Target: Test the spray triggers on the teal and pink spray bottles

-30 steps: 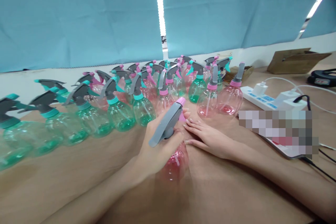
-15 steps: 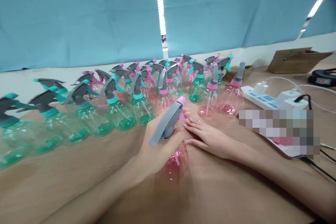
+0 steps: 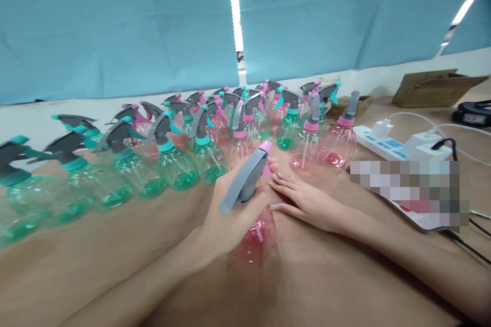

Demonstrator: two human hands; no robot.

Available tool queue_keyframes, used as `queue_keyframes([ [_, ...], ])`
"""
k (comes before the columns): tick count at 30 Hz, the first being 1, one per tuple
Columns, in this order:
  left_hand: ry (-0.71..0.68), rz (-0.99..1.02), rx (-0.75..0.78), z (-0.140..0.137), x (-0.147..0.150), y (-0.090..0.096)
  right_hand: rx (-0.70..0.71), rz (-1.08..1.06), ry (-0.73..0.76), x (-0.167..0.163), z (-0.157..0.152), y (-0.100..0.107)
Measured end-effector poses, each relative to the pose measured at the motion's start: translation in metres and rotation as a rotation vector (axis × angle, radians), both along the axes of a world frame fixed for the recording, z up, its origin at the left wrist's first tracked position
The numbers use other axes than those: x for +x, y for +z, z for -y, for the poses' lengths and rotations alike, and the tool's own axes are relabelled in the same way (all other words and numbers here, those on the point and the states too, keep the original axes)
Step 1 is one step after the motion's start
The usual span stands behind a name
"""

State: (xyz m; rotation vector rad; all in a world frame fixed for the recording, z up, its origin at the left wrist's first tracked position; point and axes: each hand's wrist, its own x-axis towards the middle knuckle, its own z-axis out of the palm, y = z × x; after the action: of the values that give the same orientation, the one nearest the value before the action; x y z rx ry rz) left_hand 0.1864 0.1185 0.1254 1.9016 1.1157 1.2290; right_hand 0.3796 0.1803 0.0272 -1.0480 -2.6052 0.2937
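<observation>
My left hand (image 3: 235, 214) is wrapped round the neck of a pink spray bottle (image 3: 256, 245) with a grey trigger head, which stands near the table's front. Its collar is hidden behind the fingers. Just to the right, my right hand (image 3: 297, 195) lies flat on the table (image 3: 326, 276), fingers stretched toward the bottle; whether the fingertips touch it I cannot tell. Beyond the hands stand a green spray bottle (image 3: 210, 161), a pink spray bottle (image 3: 304, 149) and another pink spray bottle (image 3: 337, 143).
Several green spray bottles (image 3: 140, 179) run in a row to the left, with more pink and green ones behind. At the right are a white power strip (image 3: 378, 144) with chargers and cables, a pixelated device (image 3: 406, 194) and a cardboard box (image 3: 433, 93). A blue curtain (image 3: 134, 25) hangs behind.
</observation>
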Motion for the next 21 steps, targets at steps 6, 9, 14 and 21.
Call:
queue_keyframes([
  [6,-0.008,0.016,-0.006,0.0016,0.0012,0.0013,0.003,0.034,-0.001,-0.0007,0.0004,0.0012],
  [9,-0.02,0.021,-0.024,0.0016,0.0008,0.001,0.0,0.025,0.001,-0.0007,0.0003,0.0013],
  [14,-0.044,0.061,-0.033,0.0001,0.0009,-0.0001,-0.009,0.029,0.005,-0.0003,-0.0001,0.0013],
  [21,-0.073,0.081,-0.038,-0.0003,0.0012,-0.0023,0.004,0.001,0.009,0.0005,-0.001,-0.0014],
])
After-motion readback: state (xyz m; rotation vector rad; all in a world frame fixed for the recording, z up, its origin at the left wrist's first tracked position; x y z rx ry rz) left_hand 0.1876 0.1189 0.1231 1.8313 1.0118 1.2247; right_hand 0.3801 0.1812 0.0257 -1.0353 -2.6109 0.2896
